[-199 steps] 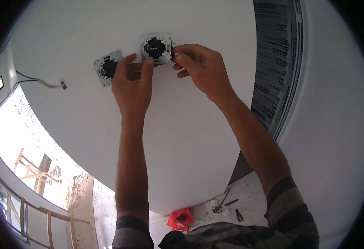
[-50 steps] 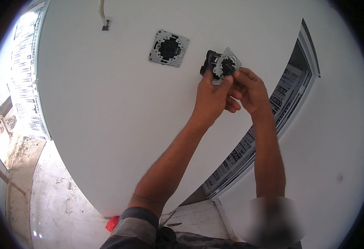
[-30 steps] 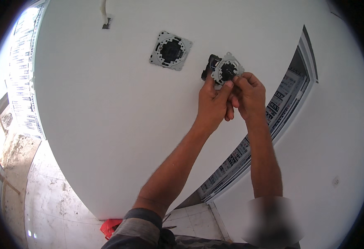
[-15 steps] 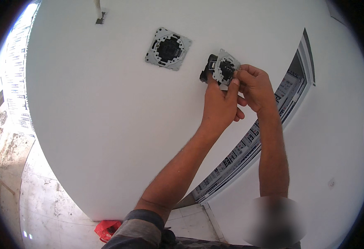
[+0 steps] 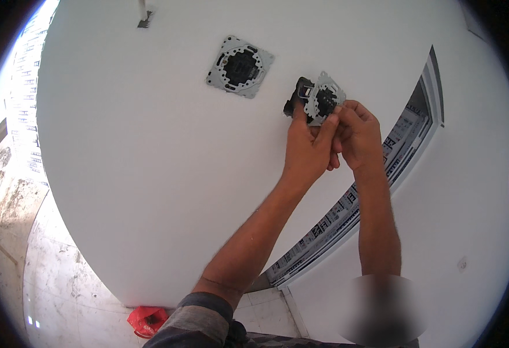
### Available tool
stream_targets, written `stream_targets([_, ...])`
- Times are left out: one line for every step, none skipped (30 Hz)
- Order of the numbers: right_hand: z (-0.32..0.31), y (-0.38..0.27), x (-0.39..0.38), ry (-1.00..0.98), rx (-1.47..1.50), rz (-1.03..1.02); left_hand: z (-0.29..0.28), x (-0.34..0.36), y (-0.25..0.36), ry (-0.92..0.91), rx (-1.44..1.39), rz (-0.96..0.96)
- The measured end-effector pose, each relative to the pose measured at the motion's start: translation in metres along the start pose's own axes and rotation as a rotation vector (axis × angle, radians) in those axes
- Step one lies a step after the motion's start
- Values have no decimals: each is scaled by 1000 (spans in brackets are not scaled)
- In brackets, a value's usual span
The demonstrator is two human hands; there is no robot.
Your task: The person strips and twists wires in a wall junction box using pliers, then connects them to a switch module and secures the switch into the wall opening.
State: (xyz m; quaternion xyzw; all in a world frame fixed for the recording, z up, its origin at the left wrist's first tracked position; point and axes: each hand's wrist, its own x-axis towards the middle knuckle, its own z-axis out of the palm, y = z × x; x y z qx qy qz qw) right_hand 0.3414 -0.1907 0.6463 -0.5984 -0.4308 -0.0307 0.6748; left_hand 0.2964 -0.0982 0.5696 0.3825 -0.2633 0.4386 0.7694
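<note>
Both my hands are at a wall-socket or switch insert (image 5: 326,98), a grey metal mounting plate with a black centre, tilted in front of the white wall. My left hand (image 5: 308,148) grips it from below, its thumb at the plate's lower edge. One left finger reaches up to a black part (image 5: 299,96) at the insert's left side; whether that is a piece of the insert or the wall box, I cannot tell. The fingers of my right hand (image 5: 360,134) pinch the plate's lower right edge. Further left, a similar insert (image 5: 241,67) sits flat on the wall.
A pale conduit or cable (image 5: 142,10) comes out of a dark hole at the top left. To the right, a door or window frame (image 5: 402,136) wrapped in printed film runs diagonally. A red bag (image 5: 147,321) lies on the dusty tiled floor (image 5: 63,278).
The view has shifted a little. My right fingers have slid lower along the plate's right edge, and more of the plate's upper right corner shows. Both hands still hold the insert.
</note>
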Motion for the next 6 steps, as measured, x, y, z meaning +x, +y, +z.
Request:
stream_targets([-2,1,-1,9,-3,-6,0,-1,-2,3,1,-11])
stream_targets([-5,3,-1,13,-15,-3,1,-2,-4,5,3,-23])
stream_targets([-6,3,-1,14,-25,-2,1,-1,-4,1,-5,-11])
stream_targets([-6,1,-1,3,-44,-2,2,-1,-4,-4,-12,0])
stream_targets([-6,-3,-1,-8,-63,-1,4,-1,-4,-9,-20,11])
stream_targets([-4,-6,0,-23,-79,1,4,-2,-4,-9,-19,11])
